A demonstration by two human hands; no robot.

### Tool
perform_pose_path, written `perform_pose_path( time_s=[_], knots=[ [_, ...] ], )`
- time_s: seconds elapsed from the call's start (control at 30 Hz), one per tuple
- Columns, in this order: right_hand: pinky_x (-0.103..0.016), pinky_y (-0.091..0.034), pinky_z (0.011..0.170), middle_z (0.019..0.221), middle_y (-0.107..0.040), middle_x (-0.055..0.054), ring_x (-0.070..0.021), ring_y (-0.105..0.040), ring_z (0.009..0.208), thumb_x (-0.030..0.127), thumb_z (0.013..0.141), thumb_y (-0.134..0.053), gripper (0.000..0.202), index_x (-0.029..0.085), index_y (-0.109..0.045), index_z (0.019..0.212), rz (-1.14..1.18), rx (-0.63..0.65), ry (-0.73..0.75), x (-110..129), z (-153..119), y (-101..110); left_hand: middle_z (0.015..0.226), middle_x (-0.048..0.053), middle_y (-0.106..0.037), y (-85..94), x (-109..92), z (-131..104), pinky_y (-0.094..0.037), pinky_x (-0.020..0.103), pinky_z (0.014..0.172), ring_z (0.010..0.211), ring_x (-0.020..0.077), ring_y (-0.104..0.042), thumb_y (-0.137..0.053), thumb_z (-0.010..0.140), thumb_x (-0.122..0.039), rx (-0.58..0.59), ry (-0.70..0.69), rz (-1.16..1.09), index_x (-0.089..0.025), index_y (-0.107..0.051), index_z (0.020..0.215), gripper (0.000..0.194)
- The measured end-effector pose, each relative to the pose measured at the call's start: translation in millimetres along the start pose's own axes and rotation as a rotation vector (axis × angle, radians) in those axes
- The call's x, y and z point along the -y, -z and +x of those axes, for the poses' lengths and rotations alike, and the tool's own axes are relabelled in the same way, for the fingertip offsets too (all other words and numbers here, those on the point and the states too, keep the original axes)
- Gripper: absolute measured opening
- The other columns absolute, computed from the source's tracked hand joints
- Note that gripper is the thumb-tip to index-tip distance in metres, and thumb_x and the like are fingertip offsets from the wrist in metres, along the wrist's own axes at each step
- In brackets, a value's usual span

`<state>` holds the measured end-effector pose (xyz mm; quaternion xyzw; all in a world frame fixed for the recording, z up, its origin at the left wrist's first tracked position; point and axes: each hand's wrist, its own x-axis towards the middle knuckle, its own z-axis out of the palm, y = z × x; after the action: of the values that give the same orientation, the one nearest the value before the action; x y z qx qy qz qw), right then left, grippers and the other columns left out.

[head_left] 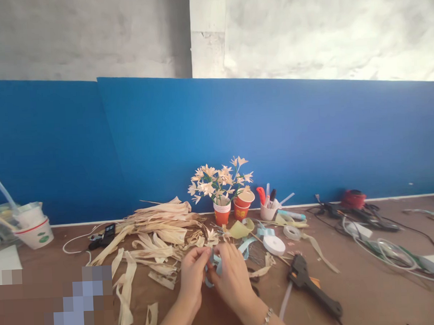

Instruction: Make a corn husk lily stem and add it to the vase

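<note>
Pinching in close, in the head view: the left hand (pixel 193 270) has thumb and forefinger pressed together, seemingly on a blue strip (pixel 208 281) that sits low and central, right between the two hands. The right hand (pixel 232 269) curls in beside it, but its fingertips are partly hidden, so I cannot tell what they grip. A pale flower (pixel 211 237) sits just above; whether its stem is held, no telling. Looks like fine fingertip work on the strip, mid-step, and the next move calls for a steady left pinch.

Now the table (pixel 366 295), brown and busy! Husks (pixel 162 217) heap up on the left, blossoms (pixel 206 188) stand behind in a red cup (pixel 222 215), and a pen cup (pixel 267 213) is near. To the right come a white roll (pixel 274 246), a glue gun (pixel 312 287) lying flat, then tangled cables (pixel 390 255). Beyond, a blue partition (pixel 273 141) spans the width, bare grey wall (pixel 71 34) above it.
</note>
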<state>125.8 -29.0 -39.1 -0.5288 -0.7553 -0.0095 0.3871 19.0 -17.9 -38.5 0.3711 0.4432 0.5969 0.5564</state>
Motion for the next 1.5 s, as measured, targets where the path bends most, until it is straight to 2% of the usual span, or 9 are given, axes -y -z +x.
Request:
perform_pose_path(
  time_s=[0.23,0.37,0.47,0.53,0.67,0.87,1.13,1.5],
  knots=[
    [-0.031,-0.04,0.068,0.078,-0.061,-0.005,-0.0211,-0.055,0.076,0.014,0.078,-0.051,0.007,0.019,-0.056,0.079,0.092,-0.013,-0.087,-7,4,4,0.045,-0.005,-0.05,1.8,4,3,-0.018,0.015,0.035,0.034,0.0025,-0.031,-0.07,0.064,-0.041,0.033,0.005,-0.001,-0.013,-0.062,0.065,0.03],
    [-0.031,-0.042,0.072,0.081,-0.065,-0.007,-0.021,-0.058,0.079,0.018,0.083,-0.044,0.019,0.019,-0.063,0.084,0.273,0.024,-0.119,-13,5,4,0.047,-0.003,-0.052,2.8,5,3,-0.022,0.014,0.036,0.037,0.0033,-0.035,-0.069,0.066,-0.04,0.043,-0.015,0.007,-0.012,-0.063,0.067,0.028],
    [-0.028,-0.043,0.059,0.073,-0.065,-0.005,-0.0173,-0.058,0.062,0.027,0.084,-0.043,0.022,0.018,-0.063,0.084,0.539,0.089,-0.32,-20,7,-2,0.049,-0.002,-0.054,4.0,6,5,-0.023,0.014,0.037,0.04,0.0042,-0.038,-0.068,0.067,-0.04,0.046,-0.027,0.016,-0.012,-0.064,0.07,0.029],
    [-0.025,-0.039,0.048,0.064,-0.06,-0.002,-0.0131,-0.051,0.048,0.036,0.081,-0.047,0.024,0.017,-0.061,0.079,0.73,0.143,-0.457,-24,9,-6,0.05,-0.001,-0.055,4.8,7,6,-0.024,0.015,0.037,0.042,0.0053,-0.041,-0.069,0.066,-0.041,0.053,-0.023,0.016,-0.012,-0.066,0.072,0.03],
    [-0.022,-0.036,0.047,0.056,-0.053,0.002,-0.0107,-0.048,0.048,0.047,0.072,-0.057,0.03,0.016,-0.056,0.068,0.949,0.219,-0.534,-27,15,-3,0.048,-0.002,-0.054,5.2,7,6,-0.025,0.015,0.038,0.04,0.0051,-0.04,-0.069,0.065,-0.041,0.07,0.006,0.031,-0.012,-0.065,0.072,0.03],
    [-0.022,-0.034,0.047,0.051,-0.049,0.005,-0.0088,-0.044,0.046,0.051,0.07,-0.061,0.036,0.017,-0.054,0.063,0.989,0.242,-0.534,-25,18,8,0.046,-0.002,-0.054,1.7,7,4,-0.027,0.016,0.038,0.04,0.0059,-0.041,-0.068,0.066,-0.039,0.106,0.026,0.081,-0.013,-0.063,0.068,0.027],
    [-0.021,-0.032,0.046,0.048,-0.046,0.005,-0.0083,-0.042,0.045,0.055,0.066,-0.064,0.04,0.017,-0.051,0.059,1.009,0.239,-0.541,-28,18,4,0.048,-0.002,-0.055,2.3,10,3,-0.028,0.017,0.04,0.041,0.0067,-0.042,-0.063,0.069,-0.036,0.159,0.021,0.138,-0.013,-0.061,0.07,0.023],
    [-0.021,-0.028,0.045,0.047,-0.044,0.006,-0.0077,-0.039,0.043,0.053,0.068,-0.063,0.039,0.017,-0.051,0.059,1.009,0.263,-0.542,-30,18,4,0.049,-0.002,-0.057,1.6,11,3,-0.031,0.017,0.039,0.042,0.0084,-0.046,-0.064,0.068,-0.037,0.186,0.024,0.152,-0.014,-0.059,0.07,0.024]
  ],
)
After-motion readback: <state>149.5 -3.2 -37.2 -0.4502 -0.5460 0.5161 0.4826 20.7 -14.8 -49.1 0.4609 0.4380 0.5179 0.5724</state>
